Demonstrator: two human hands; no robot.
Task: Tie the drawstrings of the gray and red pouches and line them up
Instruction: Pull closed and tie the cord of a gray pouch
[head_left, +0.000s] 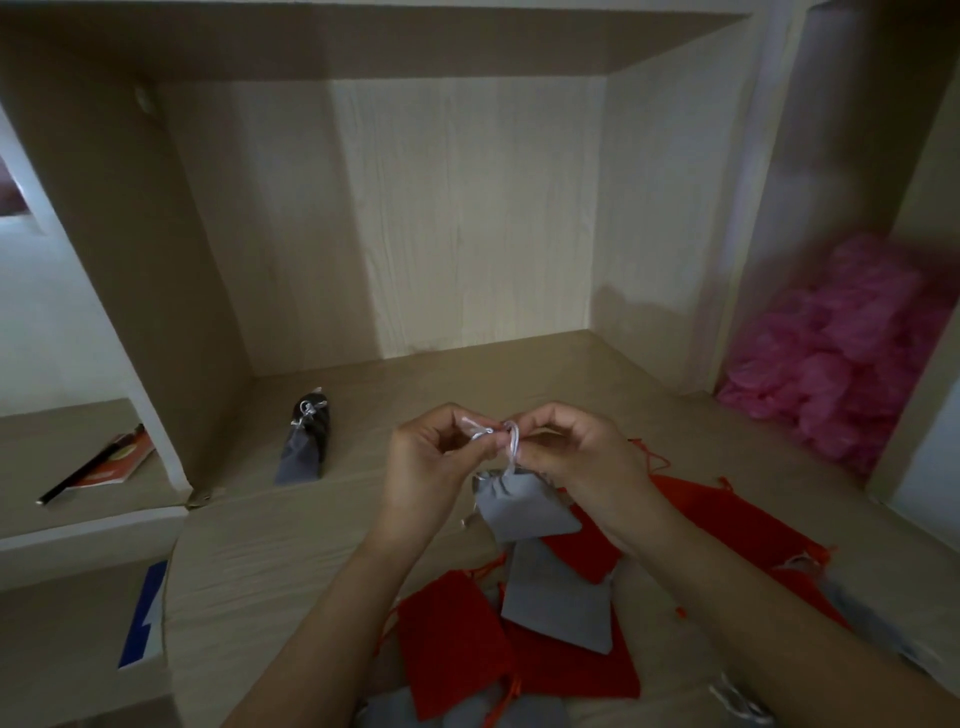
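L hand (431, 460) & R hand (579, 457) pinch apparently looped drawstring (512, 441), gray pouch (524, 506) hanging below.

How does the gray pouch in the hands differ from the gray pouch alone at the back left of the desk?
The held pouch hangs from its drawstring, pinched by the left hand and right hand; the far pouch rests on the desk, untouched. The held pouch's cord is mid-tying; the far pouch's looks knotted. Both are gray with pale cords.
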